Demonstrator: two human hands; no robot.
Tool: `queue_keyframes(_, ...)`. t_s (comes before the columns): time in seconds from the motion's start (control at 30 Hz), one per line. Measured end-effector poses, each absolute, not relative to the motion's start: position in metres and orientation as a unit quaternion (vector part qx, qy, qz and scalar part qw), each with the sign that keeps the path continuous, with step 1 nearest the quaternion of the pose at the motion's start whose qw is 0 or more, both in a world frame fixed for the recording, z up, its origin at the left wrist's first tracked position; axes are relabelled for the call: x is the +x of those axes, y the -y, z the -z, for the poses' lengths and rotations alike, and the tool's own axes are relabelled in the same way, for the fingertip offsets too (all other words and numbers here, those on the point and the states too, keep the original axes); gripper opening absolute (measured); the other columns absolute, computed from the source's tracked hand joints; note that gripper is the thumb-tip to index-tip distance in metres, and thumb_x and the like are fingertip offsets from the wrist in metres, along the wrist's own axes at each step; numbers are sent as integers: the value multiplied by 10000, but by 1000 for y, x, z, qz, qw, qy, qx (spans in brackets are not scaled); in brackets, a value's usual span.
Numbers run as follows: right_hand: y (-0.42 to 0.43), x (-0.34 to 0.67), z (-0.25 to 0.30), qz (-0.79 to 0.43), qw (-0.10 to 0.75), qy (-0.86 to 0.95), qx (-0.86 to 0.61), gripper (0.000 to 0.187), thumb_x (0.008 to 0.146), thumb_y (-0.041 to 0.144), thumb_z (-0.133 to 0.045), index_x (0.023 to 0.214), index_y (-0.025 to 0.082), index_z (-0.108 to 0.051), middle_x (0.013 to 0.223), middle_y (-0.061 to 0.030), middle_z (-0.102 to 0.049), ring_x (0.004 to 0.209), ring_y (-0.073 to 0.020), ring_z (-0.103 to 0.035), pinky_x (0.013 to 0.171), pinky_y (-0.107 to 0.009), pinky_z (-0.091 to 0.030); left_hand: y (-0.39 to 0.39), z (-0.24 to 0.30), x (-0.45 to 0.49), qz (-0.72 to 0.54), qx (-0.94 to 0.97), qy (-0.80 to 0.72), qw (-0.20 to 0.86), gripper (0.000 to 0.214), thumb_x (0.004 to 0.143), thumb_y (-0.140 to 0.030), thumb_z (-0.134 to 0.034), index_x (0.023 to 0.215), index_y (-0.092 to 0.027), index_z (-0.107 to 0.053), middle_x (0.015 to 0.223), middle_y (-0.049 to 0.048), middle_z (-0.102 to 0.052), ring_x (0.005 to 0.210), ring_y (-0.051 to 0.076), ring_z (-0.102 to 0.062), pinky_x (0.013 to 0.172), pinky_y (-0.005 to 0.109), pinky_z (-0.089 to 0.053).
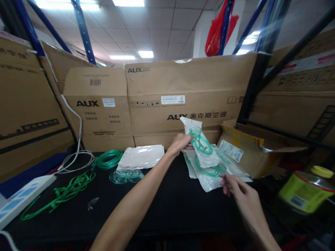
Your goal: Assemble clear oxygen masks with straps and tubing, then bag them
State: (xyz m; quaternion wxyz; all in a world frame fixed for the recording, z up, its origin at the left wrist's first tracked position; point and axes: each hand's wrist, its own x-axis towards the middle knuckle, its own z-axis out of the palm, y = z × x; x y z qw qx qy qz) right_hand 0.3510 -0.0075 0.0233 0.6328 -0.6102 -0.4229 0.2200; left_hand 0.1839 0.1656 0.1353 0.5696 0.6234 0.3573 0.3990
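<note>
Left fingers (186, 138) gripping pouch (202, 148), AUX carton (193, 83) behind, label (171, 100) perhaps "25"

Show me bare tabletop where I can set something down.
Widest patch: front middle of the black tabletop, between left forearm and right hand, nearer than the plastic bags. A smaller one lies between the small clear piece and that forearm. Crowded: left side, with power strip and green cord; back right, with bags and open carton.

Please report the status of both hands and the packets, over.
Left hand holding upper packet. Right hand at edge of lower packets, contact unclear. Open carton close beyond, on the right.
</note>
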Motion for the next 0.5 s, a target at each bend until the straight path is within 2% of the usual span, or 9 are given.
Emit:
queue_keyframes(0.07, 1, 330, -27, -251, 652, 408, -588, 492, 742, 594, -769, 926, 139, -800, 649, -30, -687, 575, -176, -552, 538, -299, -433, -157, -132, 162, -385, 622, -357, 581, 323, 1002, -361, -661, 1256, -162, -645, 1238, 96, -681, 1024, 237, -700, 871, 441, -607)
queue_keyframes(0.2, -7, 285, -22, -300, 691, 364, -548, 408, 677, 461, -848, 902, 126, -785, 573, 8, -641, 527, -139, -506, 501, -273, -408, -127, -107, 117, -400, 614, -340, 589, 279, 990, -350, -667, 1177, -144, -690, 1068, 80, -755, 916, 216, -728, 775, 359, -607)
queue_keyframes(0.27, -7, 266, -14, -322, 706, 338, -532, 417, 654, 415, -868, 942, 132, -767, 574, 30, -641, 525, -124, -512, 503, -253, -425, -112, -90, 96, -422, 606, -334, 586, 339, 968, -369, -685, 1225, -148, -675, 1023, 87, -777, 882, 225, -734, 683, 305, -592)
queue_keyframes(0.33, -5, 249, -6, -346, 711, 319, -523, 455, 641, 388, -893, 995, 139, -750, 660, 17, -701, 550, -122, -560, 530, -246, -476, -101, -74, 77, -441, 599, -330, 582, 443, 938, -423, -711, 1278, -148, -641, 1006, 105, -783, 834, 229, -731, 583, 263, -564)
queue_keyframes(0.43, -2, 230, 3, -454, 712, 277, -458, 403, 691, 381, -909, 999, 184, -738, 908, -32, -785, 723, -178, -717, 694, -302, -602, -90, -58, 52, -454, 594, -322, 581, 531, 898, -506, -739, 1271, -143, -638, 986, 129, -781, 792, 233, -725, 540, 256, -560)
queue_keyframes(0.5, -2, 221, 7, -543, 707, 237, -387, 327, 769, 455, -864, 965, 235, -723, 1020, -44, -796, 889, -237, -772, 834, -399, -635, -85, -55, 40, -458, 593, -313, 583, 546, 880, -538, -750, 1256, -154, -649, 1004, 133, -779, 824, 248, -733, 581, 278, -588)
